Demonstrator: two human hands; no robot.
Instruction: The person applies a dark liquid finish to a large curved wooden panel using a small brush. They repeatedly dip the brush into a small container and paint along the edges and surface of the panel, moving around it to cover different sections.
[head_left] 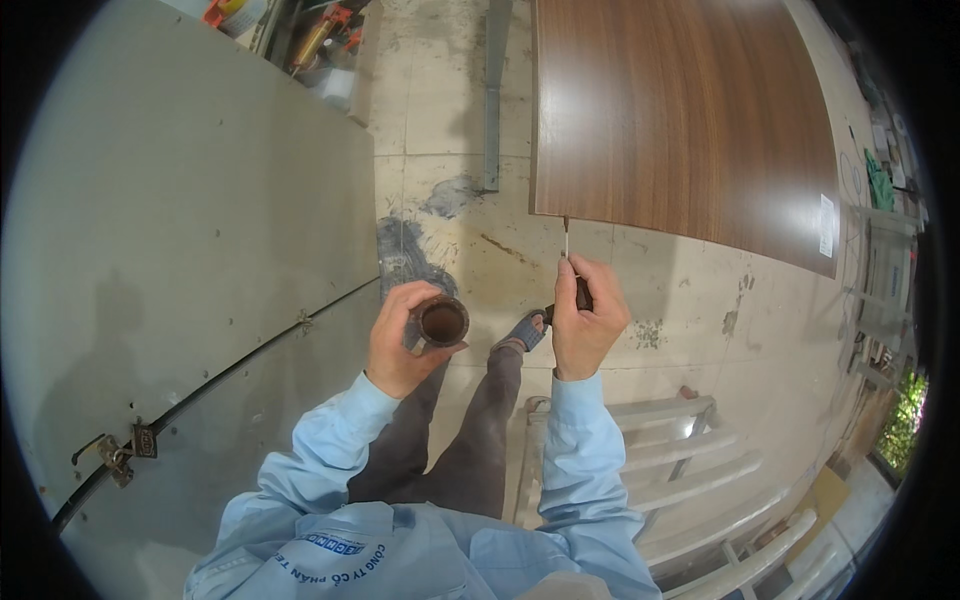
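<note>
My left hand point(402, 340) is wrapped round a small round cup point(444, 321) with a brown inside and a stained rim, its mouth facing up. In my right hand point(590, 318) is a thin paintbrush point(566, 240), gripped between thumb and fingers. The brush's dark tip points away from me and meets the near edge of a brown wood-grain panel point(680, 110), close to its left corner. A dark handle part shows between my fingers. A white label point(826, 226) sits at the panel's near right corner.
On the left stands a large grey metal surface point(200, 200) with a padlock and latch point(130, 446). Beyond it is an open box of tools point(325, 45). A metal leg point(492, 110) rises beside the panel. A slatted rack point(690, 470) is at the lower right, over stained floor tiles point(480, 240).
</note>
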